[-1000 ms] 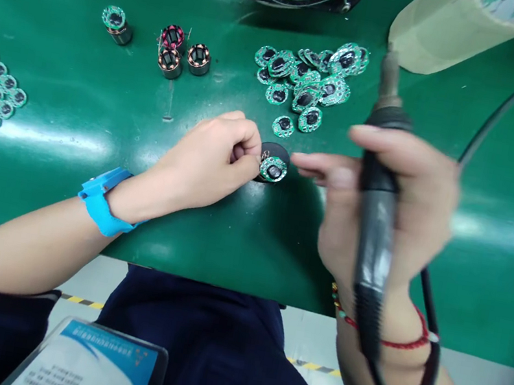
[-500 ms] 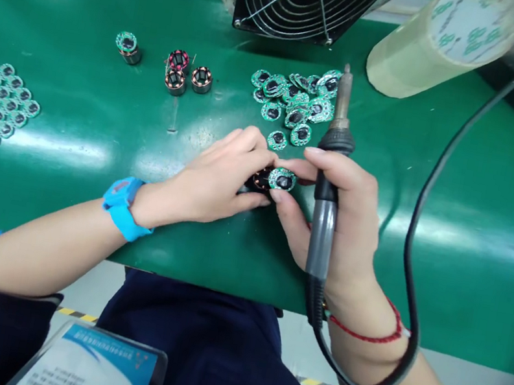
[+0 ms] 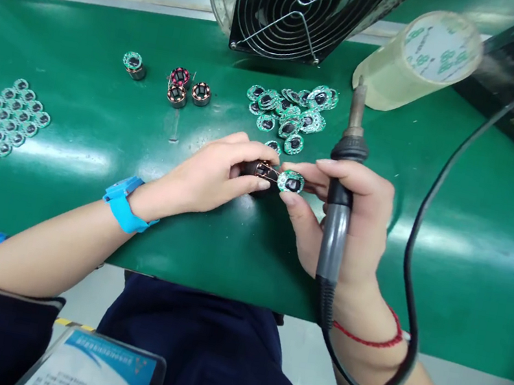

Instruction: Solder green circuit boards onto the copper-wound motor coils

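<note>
My left hand (image 3: pixel 221 173) is closed on a small copper-wound motor stator (image 3: pixel 261 169), its open face turned right. Between the thumb and fingertips of my right hand (image 3: pixel 354 225) is a round green circuit board (image 3: pixel 291 182) with a black blob at its middle. Thin wires run across the small gap from stator to board. A soldering iron (image 3: pixel 334 232) also rests in my right hand, tip pointing away from me, its cable looping over the wrist. Just beyond my hands lies a loose pile of similar round boards (image 3: pixel 290 121).
A black fan (image 3: pixel 302 19) stands at the back, beside a tilted roll of clear tape (image 3: pixel 401 65). Several stators (image 3: pixel 201 94) sit back left, near one topped with a board (image 3: pixel 133 61). Rows of round boards (image 3: pixel 9 119) lie far left. The iron's cable (image 3: pixel 413 245) hangs at right.
The circuit board has moved right, away from the stator, so wires now show between them. My right hand and the soldering iron shifted slightly right. The whole view has tilted up a little.
</note>
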The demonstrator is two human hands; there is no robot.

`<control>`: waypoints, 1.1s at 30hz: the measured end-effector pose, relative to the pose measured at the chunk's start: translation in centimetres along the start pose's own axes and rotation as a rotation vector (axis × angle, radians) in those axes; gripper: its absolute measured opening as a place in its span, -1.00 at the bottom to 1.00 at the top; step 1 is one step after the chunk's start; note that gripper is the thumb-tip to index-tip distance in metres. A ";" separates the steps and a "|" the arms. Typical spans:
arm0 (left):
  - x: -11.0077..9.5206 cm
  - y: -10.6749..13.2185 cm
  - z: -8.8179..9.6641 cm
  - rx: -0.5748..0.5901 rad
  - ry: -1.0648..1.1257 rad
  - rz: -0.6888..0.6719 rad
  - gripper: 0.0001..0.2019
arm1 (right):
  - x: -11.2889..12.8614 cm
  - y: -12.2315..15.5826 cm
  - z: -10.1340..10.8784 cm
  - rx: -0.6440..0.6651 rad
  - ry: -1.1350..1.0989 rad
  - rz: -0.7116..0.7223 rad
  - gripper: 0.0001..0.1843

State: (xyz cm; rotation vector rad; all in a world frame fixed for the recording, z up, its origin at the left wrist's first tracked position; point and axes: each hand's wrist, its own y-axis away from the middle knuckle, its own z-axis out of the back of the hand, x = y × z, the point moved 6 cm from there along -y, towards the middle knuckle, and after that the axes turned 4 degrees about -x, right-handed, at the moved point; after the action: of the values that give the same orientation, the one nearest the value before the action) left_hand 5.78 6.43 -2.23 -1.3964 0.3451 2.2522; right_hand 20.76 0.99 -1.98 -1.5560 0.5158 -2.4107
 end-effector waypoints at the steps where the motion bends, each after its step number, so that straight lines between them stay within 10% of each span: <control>1: 0.3 0.1 -0.2 0.006 0.106 0.084 -0.75 | 0.3 -0.1 0.1 -0.006 0.036 0.049 -0.46; 9: 0.3 1.2 -1.4 0.125 0.889 0.527 -0.76 | 2.0 -0.8 0.1 0.038 0.148 0.246 -0.36; 24: -0.3 1.6 -2.2 0.083 0.717 0.547 -0.84 | 2.4 -0.5 -1.4 0.137 0.417 0.259 -0.61; 27: 0.0 0.9 0.3 -0.033 0.551 0.465 -0.82 | 2.4 -0.9 -0.7 0.171 0.351 0.218 -0.53; 33: 2.3 1.0 12.2 -0.425 -0.124 0.401 -0.83 | -0.6 -3.8 4.5 -0.040 0.486 0.015 -0.52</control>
State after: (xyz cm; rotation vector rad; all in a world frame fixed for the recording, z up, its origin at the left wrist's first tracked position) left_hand -5.04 11.59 1.25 -1.4801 0.1108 2.8559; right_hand 25.12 3.91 0.74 -0.9604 0.6587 -2.7818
